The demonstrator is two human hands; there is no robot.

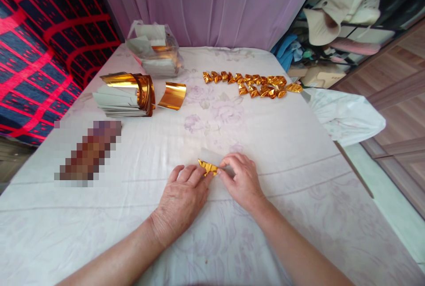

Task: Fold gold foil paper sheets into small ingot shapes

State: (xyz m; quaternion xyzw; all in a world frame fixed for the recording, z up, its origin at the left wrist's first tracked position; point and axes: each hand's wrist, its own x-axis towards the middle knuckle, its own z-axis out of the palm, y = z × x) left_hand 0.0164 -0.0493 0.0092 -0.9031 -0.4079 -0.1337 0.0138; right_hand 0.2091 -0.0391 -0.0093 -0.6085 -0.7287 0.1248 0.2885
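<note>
A small folded piece of gold foil paper [208,168] lies on the cloth-covered table between my two hands. My left hand [186,193] rests palm down, its fingertips pressed on the left and near side of the fold. With thumb and forefinger together, my right hand [241,179] pinches the right end of the same piece. Further back, two rows of finished gold foil folded pieces [245,79] lie on the right. A single curled gold sheet [172,96] sits beside a fanned stack of gold and grey paper sheets [129,98] on the left.
A clear plastic bag [156,51] with more paper stands at the back left. A blurred-out object [91,151] lies on the left. A purple curtain [212,7] hangs behind the table; a white bag [352,115] hangs past the right edge, near shelves holding a cap [322,20].
</note>
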